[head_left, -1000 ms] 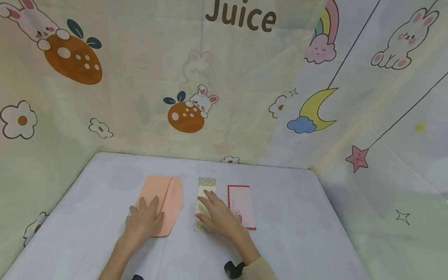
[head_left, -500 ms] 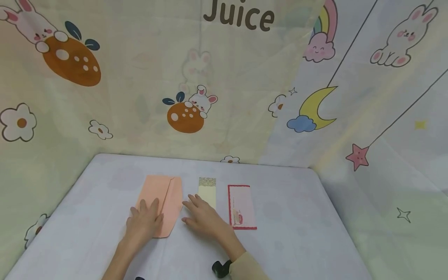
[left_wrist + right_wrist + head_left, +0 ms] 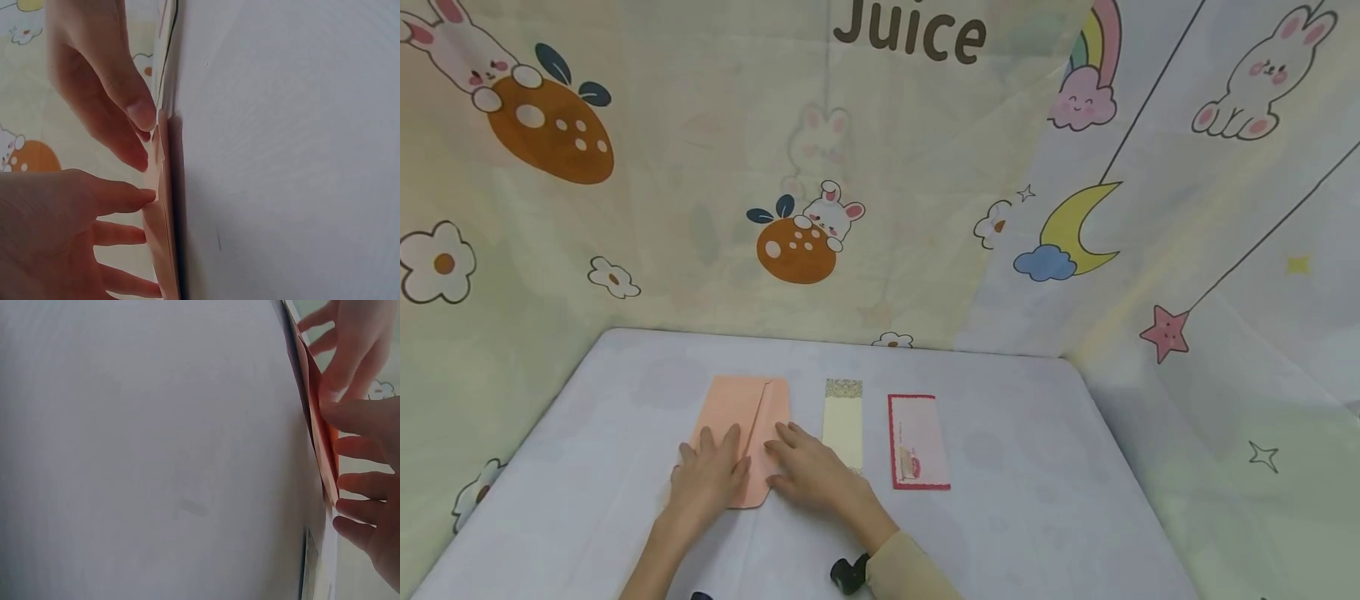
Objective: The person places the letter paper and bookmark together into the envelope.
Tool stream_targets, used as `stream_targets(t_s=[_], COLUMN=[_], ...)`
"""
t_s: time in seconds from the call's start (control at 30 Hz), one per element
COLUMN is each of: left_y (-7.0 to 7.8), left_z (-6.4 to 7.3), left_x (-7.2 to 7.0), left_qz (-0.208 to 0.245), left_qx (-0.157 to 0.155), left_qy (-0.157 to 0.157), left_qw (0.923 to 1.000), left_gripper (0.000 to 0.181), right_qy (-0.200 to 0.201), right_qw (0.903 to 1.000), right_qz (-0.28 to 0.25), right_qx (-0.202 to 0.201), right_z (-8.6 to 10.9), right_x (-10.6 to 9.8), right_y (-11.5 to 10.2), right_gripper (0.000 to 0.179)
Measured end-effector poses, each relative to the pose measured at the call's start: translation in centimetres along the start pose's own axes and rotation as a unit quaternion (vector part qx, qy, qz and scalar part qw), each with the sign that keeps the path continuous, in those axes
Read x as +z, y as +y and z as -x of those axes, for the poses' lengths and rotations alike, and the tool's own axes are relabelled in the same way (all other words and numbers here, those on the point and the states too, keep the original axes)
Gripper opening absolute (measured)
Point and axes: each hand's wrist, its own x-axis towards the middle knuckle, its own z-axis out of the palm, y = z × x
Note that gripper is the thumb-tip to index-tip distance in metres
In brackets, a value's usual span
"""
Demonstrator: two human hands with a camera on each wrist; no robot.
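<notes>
A peach-coloured envelope point(image 3: 733, 400) lies flat on the white table, a slanting flap edge running down it. On its lower left part rests my left hand point(image 3: 709, 483), fingers spread and fairly straight. My right hand point(image 3: 812, 475) touches the envelope's right edge with its fingertips, the fingers extended. In the left wrist view, the envelope point(image 3: 161, 231) is seen edge-on with fingertips of both hands on it. The right wrist view shows the envelope point(image 3: 319, 434) slightly parted along its edge, with the right fingers point(image 3: 362, 484) against it.
Right of the envelope lies a cream card strip point(image 3: 844, 417) with a glittery gold end, its lower part behind the right hand. Further right is a pink card point(image 3: 917, 437) with a red border. Printed cloth walls point(image 3: 925, 208) enclose the table point(image 3: 1037, 467).
My right hand has moved left, from over the cream strip to the envelope's right edge, uncovering more of the strip. The left hand has stayed on the envelope.
</notes>
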Motion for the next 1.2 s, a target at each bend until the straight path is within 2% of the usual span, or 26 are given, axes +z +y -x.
stream_targets(t_s=[0.3,0.6,0.77,0.9,1.1,1.2], left_y=[-0.16,-0.55,-0.59,-0.47,-0.4,-0.48], left_z=[0.08,0.36,0.4,0.36,0.45,0.54], left_x=[-0.02,-0.15,-0.21,-0.19,-0.38,-0.61], left_qz=[-0.007,-0.011,-0.015,-0.02,-0.024,-0.014], left_qx=[0.01,0.044,0.065,0.07,0.075,0.075], left_qy=[0.005,0.029,0.046,0.049,0.039,0.024], left_qw=[0.9999,0.9986,0.9967,0.9961,0.9961,0.9968], left_gripper=[0.056,0.055,0.045,0.034,0.008,0.005], right_qy=[-0.013,-0.02,-0.019,-0.016,-0.022,-0.023], right_qw=[0.9997,0.9997,0.9996,0.9996,0.9997,0.9996], right_qz=[0.017,0.007,0.015,0.013,-0.001,-0.004], right_qx=[-0.015,-0.01,-0.013,-0.017,-0.013,-0.013], right_z=[-0.57,-0.57,-0.64,-0.68,-0.68,-0.67], right_x=[0.61,0.77,0.76,0.79,0.77,0.75], right_y=[-0.8,-0.9,-0.81,-0.78,-0.71,-0.66], right_gripper=[0.043,0.043,0.044,0.044,0.043,0.042])
